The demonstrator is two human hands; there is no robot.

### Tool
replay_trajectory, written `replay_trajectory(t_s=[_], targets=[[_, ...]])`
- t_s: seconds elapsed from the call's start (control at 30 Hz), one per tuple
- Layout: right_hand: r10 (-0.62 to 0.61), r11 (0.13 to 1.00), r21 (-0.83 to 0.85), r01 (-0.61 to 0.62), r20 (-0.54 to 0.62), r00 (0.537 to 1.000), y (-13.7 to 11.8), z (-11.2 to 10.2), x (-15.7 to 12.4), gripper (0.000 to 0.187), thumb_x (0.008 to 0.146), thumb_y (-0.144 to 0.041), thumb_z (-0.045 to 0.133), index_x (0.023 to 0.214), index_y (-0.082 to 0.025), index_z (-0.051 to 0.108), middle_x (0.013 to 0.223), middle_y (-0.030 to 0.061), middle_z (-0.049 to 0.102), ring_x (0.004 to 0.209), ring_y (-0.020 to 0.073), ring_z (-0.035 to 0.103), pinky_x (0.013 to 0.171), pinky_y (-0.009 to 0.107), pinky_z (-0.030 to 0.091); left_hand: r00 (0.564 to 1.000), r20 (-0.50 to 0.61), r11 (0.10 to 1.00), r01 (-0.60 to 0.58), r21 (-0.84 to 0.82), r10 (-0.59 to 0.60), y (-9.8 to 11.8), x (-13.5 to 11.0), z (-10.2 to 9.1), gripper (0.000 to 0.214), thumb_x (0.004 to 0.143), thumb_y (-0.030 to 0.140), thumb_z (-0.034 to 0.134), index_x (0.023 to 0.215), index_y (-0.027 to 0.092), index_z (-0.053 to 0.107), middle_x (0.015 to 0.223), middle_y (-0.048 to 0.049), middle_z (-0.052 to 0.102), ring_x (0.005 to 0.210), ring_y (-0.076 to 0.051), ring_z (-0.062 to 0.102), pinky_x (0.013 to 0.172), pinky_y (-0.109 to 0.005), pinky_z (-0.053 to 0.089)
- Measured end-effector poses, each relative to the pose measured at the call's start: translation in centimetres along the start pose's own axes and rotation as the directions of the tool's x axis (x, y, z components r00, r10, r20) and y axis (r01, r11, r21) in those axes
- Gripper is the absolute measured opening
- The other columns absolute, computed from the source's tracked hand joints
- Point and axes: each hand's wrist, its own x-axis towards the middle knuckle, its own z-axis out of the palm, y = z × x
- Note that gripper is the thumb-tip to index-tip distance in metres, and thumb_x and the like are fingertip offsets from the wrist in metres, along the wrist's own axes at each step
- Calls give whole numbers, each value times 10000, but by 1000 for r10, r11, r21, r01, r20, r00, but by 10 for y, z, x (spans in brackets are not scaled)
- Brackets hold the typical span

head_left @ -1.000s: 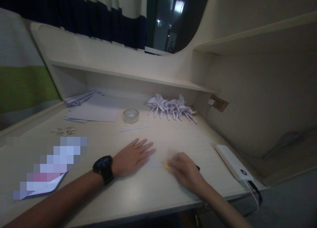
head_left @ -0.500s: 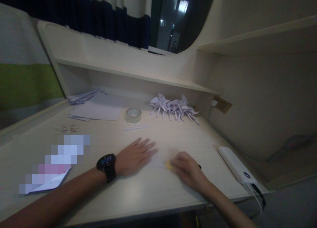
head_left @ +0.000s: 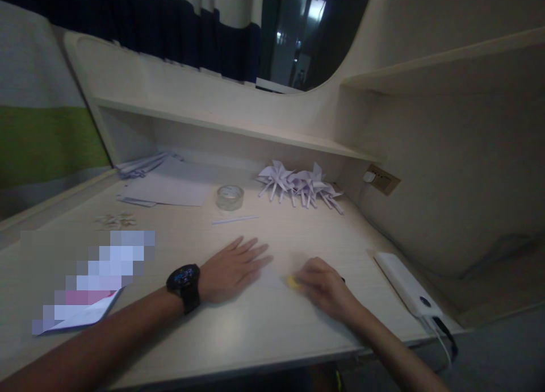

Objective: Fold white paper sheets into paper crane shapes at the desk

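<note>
My left hand [head_left: 232, 270] lies flat on the desk with its fingers spread, a black watch [head_left: 184, 284] on its wrist. Beside its fingertips a faint white piece of paper [head_left: 271, 279] is hard to make out against the pale desktop. To the right, my right hand [head_left: 321, 284] is closed around a small yellow tool [head_left: 292, 282] that is blurred by motion. A dark end sticks out behind that hand; the tool's exact kind is unclear. Ahead of the left hand lies a thin white paper stick [head_left: 235, 220].
A clear tape roll [head_left: 230, 197] stands behind the stick. Paper pinwheels [head_left: 293, 182] lie at the back, and paper sheets [head_left: 174, 182] are stacked back left. Small pale bits [head_left: 117, 220] sit above a pixelated phone-like object [head_left: 91, 315]. A white power bank [head_left: 404, 281] with cables lies right.
My right hand shifts slightly with the yellow tool, staying closed on it. The left hand keeps its flat position. The paper between them shows less distinctly.
</note>
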Motion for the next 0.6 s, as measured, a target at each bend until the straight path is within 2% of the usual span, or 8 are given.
replay_trajectory(t_s=[0.17, 0.47, 0.6], targets=[[-33, 999, 17, 33, 4, 999, 7, -1, 1, 198, 893, -269, 555, 991, -204, 714, 895, 80, 621, 853, 192, 542, 745, 304, 427, 1000, -3, 1000, -3, 3, 3, 0, 0, 1, 465, 996, 427, 222, 1454, 350, 232, 1536, -6, 240, 1408, -255, 185, 1123, -493, 93], [-53, 998, 44, 50, 77, 996, 10, -8, 11, 208, 882, -315, 585, 1008, -213, 715, 926, 83, 633, 879, 194, 556, 770, 300, 438, 1000, -1, 1000, -1, 10, 1, 1, 0, 0, 465, 996, 422, 221, 1453, 341, 238, 1531, -13, 257, 1403, -256, 197, 1121, -499, 102], [-113, 988, 114, 102, 98, 989, 16, -11, 12, 206, 878, -335, 593, 979, -212, 724, 908, 72, 642, 867, 182, 559, 788, 296, 431, 1000, 7, 1000, -10, 21, 10, 1, 1, -1, 468, 996, 415, 221, 1457, 335, 227, 1530, -20, 262, 1404, -260, 193, 1117, -510, 114]])
